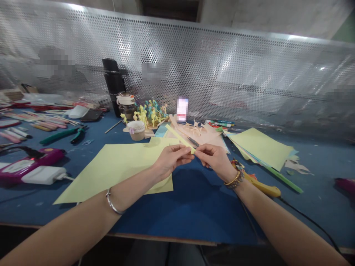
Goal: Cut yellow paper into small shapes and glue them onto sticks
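I am pinching a narrow pale yellow-green paper strip [179, 138] with both hands, so my left hand [173, 159] and my right hand [215, 159] are closed on its lower end, thumbs and fingertips nearly touching. Its long free end is angling up toward the upper middle of the frame, passing just beside a pair of small metal-bladed scissors [193, 142]. Those scissors are lying on a pile of peach paper cutouts [199, 133].

A large pale yellow-green paper sheet [111, 173] is lying flat beneath my left wrist, its right edge ending below my left hand. To the right of my hands, the blue surface is running down to the straight front edge of the blue tabletop [166, 237].

At the right, a fanned stack of pale yellow-green paper [260, 148] is resting well past my right hand, while a yellow-orange hot glue gun [263, 187] is sitting just beside my right wrist, its black cord trailing toward the lower right. At the left, a magenta hot glue gun [30, 165] is lying well apart from my left hand. Behind everything, a perforated metal screen [177, 62] is running along the far edge.
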Demonstrator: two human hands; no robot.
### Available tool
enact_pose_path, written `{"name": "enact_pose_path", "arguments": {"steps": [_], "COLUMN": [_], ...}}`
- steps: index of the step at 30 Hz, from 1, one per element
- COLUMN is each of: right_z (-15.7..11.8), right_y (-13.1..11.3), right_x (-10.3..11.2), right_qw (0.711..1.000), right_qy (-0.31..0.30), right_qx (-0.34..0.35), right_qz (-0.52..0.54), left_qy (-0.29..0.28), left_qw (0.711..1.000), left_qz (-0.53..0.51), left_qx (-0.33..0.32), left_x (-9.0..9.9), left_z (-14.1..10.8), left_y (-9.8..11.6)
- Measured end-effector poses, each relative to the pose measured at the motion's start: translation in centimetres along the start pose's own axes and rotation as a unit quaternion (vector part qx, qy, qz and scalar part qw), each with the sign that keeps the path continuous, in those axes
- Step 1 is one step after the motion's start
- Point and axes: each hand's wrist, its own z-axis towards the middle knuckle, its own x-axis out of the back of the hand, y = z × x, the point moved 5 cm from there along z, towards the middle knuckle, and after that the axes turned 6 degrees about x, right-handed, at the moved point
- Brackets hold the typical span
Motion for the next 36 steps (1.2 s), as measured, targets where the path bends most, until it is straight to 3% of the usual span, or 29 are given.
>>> {"name": "enact_pose_path", "arguments": {"steps": [5,9,12,23,36], "right_z": [0.0,0.0,0.0,0.0,0.0], "right_y": [0.0,0.1,0.0,0.0,-0.6], "right_x": [0.0,0.1,0.1,0.0,-0.3], "right_qw": [0.999,0.997,0.997,0.999,0.999], "right_qy": [0.012,0.023,0.019,-0.001,-0.018], "right_qx": [-0.016,-0.032,-0.029,0.006,0.029], "right_qz": [0.038,0.064,0.064,0.033,0.006], "left_qy": [0.042,0.060,0.074,0.065,0.067], "left_qw": [0.991,0.956,0.937,0.940,0.973], "left_qz": [0.101,0.218,0.260,0.258,0.185], "left_qx": [-0.075,-0.188,-0.222,-0.213,-0.118], "left_x": [0.2,-0.3,-0.4,0.0,0.2], "left_z": [-0.6,-1.9,-2.3,-1.6,-0.8], "left_y": [1.1,2.5,2.7,2.2,1.7]}}
